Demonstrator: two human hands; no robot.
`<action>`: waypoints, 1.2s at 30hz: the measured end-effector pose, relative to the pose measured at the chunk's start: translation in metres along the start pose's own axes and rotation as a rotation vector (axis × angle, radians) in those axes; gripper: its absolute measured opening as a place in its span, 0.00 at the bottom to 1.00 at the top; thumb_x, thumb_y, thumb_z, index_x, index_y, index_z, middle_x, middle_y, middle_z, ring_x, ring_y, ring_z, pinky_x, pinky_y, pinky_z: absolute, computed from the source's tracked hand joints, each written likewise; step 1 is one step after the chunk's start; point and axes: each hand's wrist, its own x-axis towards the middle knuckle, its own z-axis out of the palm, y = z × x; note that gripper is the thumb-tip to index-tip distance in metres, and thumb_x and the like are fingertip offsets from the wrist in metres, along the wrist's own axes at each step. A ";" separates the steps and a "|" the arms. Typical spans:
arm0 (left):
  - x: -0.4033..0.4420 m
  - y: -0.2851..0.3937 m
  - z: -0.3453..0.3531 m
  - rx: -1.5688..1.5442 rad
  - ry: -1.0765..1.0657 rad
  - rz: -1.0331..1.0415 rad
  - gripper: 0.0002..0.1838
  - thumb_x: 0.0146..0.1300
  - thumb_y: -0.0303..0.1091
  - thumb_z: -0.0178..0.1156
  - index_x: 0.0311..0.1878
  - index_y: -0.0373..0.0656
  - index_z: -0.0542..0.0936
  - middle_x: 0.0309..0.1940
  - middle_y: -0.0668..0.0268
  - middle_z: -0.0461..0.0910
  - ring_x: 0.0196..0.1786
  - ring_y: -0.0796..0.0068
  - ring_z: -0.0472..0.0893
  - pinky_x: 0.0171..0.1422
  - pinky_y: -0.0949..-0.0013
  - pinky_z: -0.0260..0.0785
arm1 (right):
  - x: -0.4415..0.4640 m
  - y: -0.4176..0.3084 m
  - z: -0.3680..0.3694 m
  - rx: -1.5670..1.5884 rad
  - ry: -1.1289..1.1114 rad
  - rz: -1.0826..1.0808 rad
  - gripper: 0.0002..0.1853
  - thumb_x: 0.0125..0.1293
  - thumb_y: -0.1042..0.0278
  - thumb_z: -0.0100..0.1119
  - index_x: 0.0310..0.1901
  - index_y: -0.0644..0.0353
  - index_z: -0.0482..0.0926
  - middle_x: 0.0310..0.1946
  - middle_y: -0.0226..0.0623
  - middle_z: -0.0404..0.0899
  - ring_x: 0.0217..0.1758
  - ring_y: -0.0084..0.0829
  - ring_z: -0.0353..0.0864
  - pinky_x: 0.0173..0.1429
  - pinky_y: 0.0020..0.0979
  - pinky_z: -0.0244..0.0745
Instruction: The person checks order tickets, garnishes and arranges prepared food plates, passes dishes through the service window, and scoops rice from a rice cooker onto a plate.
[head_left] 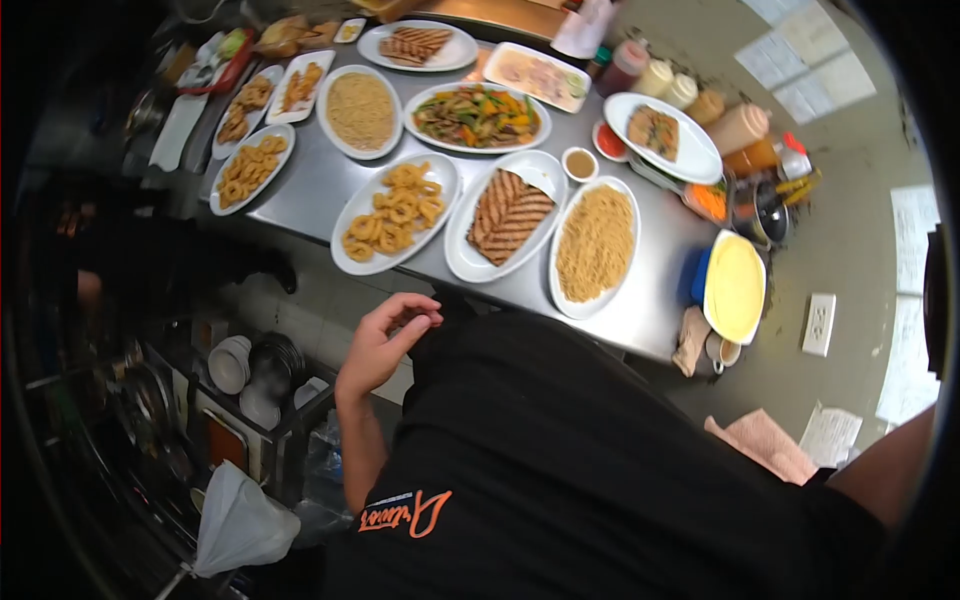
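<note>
My left hand [388,338] hangs in front of the steel table [300,205], loosely curled with a gap between thumb and fingers and nothing in it. Nearest to it is an oval white plate of golden fried rings [392,215]. Beside that lie a plate of grill-marked meat [508,217] and a plate of pale noodles or rice [596,245]. At the right edge my right arm [890,460] shows, but its hand is out of view.
Behind stand stir-fried vegetables [478,115], a second rice or noodle plate [362,110], more fried rings [250,172] and grilled meat [415,45]. Sauce bottles [735,130] and a yellow-filled tub [733,290] line the right wall. Shelves with stacked bowls [230,365] are at left, near a dark-clothed person [170,265].
</note>
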 end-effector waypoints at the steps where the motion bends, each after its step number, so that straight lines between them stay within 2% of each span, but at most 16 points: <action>1: -0.003 -0.003 0.002 0.022 0.007 -0.012 0.11 0.71 0.28 0.59 0.53 0.37 0.80 0.44 0.67 0.84 0.47 0.81 0.81 0.52 0.76 0.71 | 0.000 0.007 0.003 -0.004 -0.001 0.013 0.10 0.70 0.68 0.61 0.50 0.60 0.80 0.41 0.38 0.81 0.41 0.29 0.80 0.43 0.32 0.78; 9: -0.019 -0.017 0.003 0.171 0.088 -0.110 0.13 0.72 0.32 0.59 0.56 0.38 0.79 0.42 0.67 0.83 0.45 0.80 0.79 0.52 0.73 0.72 | -0.004 0.046 0.038 -0.030 -0.056 0.068 0.09 0.71 0.70 0.59 0.50 0.60 0.80 0.40 0.38 0.81 0.39 0.27 0.80 0.43 0.30 0.78; 12: -0.025 -0.017 -0.002 0.330 0.092 -0.158 0.14 0.72 0.33 0.59 0.56 0.37 0.79 0.42 0.64 0.83 0.46 0.76 0.81 0.53 0.71 0.73 | 0.033 0.051 0.064 0.028 -0.052 -0.033 0.09 0.72 0.70 0.58 0.50 0.60 0.81 0.39 0.38 0.82 0.39 0.26 0.80 0.43 0.29 0.78; 14: -0.033 -0.027 -0.012 0.506 0.087 -0.143 0.15 0.71 0.36 0.60 0.54 0.37 0.78 0.42 0.59 0.84 0.46 0.69 0.83 0.52 0.67 0.74 | 0.053 0.034 0.088 0.100 -0.075 -0.115 0.08 0.72 0.70 0.58 0.50 0.60 0.81 0.39 0.38 0.82 0.39 0.26 0.80 0.43 0.29 0.77; 18: -0.038 -0.039 -0.036 0.658 0.066 -0.326 0.18 0.72 0.41 0.60 0.56 0.38 0.78 0.45 0.60 0.84 0.48 0.71 0.83 0.51 0.66 0.76 | 0.060 -0.041 0.135 0.291 -0.135 -0.250 0.08 0.72 0.71 0.57 0.50 0.60 0.81 0.38 0.37 0.82 0.38 0.25 0.80 0.43 0.28 0.77; 20: -0.033 -0.115 -0.073 0.321 0.129 -0.180 0.17 0.73 0.43 0.57 0.55 0.38 0.78 0.42 0.62 0.84 0.44 0.73 0.84 0.48 0.67 0.76 | 0.047 -0.097 0.172 0.455 -0.218 -0.336 0.08 0.73 0.72 0.56 0.50 0.60 0.81 0.37 0.37 0.82 0.38 0.25 0.80 0.44 0.28 0.77; 22: -0.037 -0.179 -0.099 -0.056 0.393 -0.304 0.18 0.74 0.44 0.56 0.53 0.39 0.78 0.40 0.65 0.84 0.42 0.75 0.84 0.46 0.69 0.76 | 0.027 -0.156 0.212 0.621 -0.384 -0.415 0.08 0.73 0.72 0.56 0.50 0.60 0.81 0.37 0.37 0.83 0.37 0.24 0.80 0.44 0.27 0.77; 24: -0.051 -0.274 -0.117 -0.075 0.787 -0.400 0.16 0.72 0.45 0.56 0.43 0.40 0.82 0.36 0.59 0.85 0.41 0.68 0.84 0.44 0.63 0.75 | -0.009 -0.213 0.244 0.768 -0.596 -0.423 0.08 0.73 0.72 0.56 0.49 0.60 0.81 0.36 0.37 0.83 0.37 0.24 0.80 0.44 0.27 0.77; 25: -0.064 -0.333 -0.127 0.395 0.884 -0.453 0.14 0.69 0.40 0.54 0.40 0.40 0.84 0.38 0.54 0.85 0.42 0.58 0.85 0.46 0.55 0.76 | -0.033 -0.239 0.258 0.851 -0.718 -0.405 0.08 0.74 0.73 0.55 0.49 0.60 0.81 0.36 0.37 0.83 0.37 0.24 0.80 0.44 0.27 0.77; 26: -0.082 -0.384 -0.135 0.719 0.740 -0.592 0.13 0.65 0.35 0.53 0.40 0.39 0.85 0.40 0.52 0.85 0.44 0.51 0.84 0.49 0.50 0.75 | -0.057 -0.262 0.267 0.945 -0.842 -0.369 0.08 0.74 0.73 0.55 0.49 0.60 0.81 0.36 0.37 0.83 0.37 0.23 0.80 0.44 0.26 0.77; 27: -0.101 -0.420 -0.139 1.115 0.319 -0.677 0.12 0.60 0.33 0.56 0.40 0.40 0.86 0.39 0.52 0.85 0.44 0.55 0.84 0.48 0.52 0.76 | -0.078 -0.284 0.273 1.047 -0.955 -0.318 0.08 0.74 0.73 0.55 0.49 0.60 0.81 0.36 0.37 0.83 0.37 0.23 0.80 0.44 0.26 0.77; 28: -0.117 -0.480 -0.152 1.054 -0.132 -0.694 0.13 0.59 0.33 0.59 0.44 0.42 0.86 0.38 0.55 0.86 0.41 0.54 0.84 0.44 0.53 0.76 | -0.091 -0.305 0.274 1.202 -1.054 -0.258 0.07 0.73 0.76 0.55 0.47 0.62 0.81 0.32 0.35 0.82 0.31 0.20 0.78 0.38 0.23 0.75; 31: -0.157 -0.497 -0.119 0.357 0.077 -0.940 0.10 0.61 0.33 0.59 0.42 0.41 0.84 0.35 0.57 0.85 0.38 0.59 0.84 0.39 0.54 0.76 | -0.100 -0.356 0.280 1.082 -0.981 -0.509 0.09 0.73 0.78 0.53 0.51 0.62 0.80 0.32 0.35 0.82 0.26 0.21 0.77 0.28 0.22 0.72; 32: -0.158 -0.505 -0.117 0.189 0.130 -0.960 0.09 0.61 0.33 0.59 0.41 0.41 0.84 0.34 0.58 0.84 0.37 0.60 0.83 0.38 0.54 0.76 | -0.099 -0.374 0.275 1.093 -1.006 -0.473 0.08 0.73 0.76 0.54 0.49 0.63 0.81 0.29 0.32 0.82 0.23 0.20 0.75 0.25 0.22 0.69; 35: -0.142 -0.524 -0.130 -0.121 0.232 -0.883 0.08 0.63 0.33 0.60 0.39 0.40 0.82 0.32 0.60 0.83 0.33 0.65 0.82 0.33 0.55 0.76 | -0.090 -0.433 0.252 0.755 -0.952 -0.501 0.07 0.73 0.74 0.55 0.37 0.65 0.82 0.19 0.28 0.77 0.19 0.16 0.69 0.25 0.21 0.64; 36: -0.125 -0.501 -0.140 -0.118 0.347 -0.979 0.08 0.63 0.35 0.60 0.37 0.41 0.83 0.32 0.61 0.84 0.31 0.67 0.83 0.31 0.55 0.76 | -0.091 -0.457 0.241 0.665 -0.931 -0.491 0.10 0.73 0.71 0.57 0.34 0.65 0.82 0.17 0.27 0.75 0.19 0.16 0.68 0.25 0.22 0.62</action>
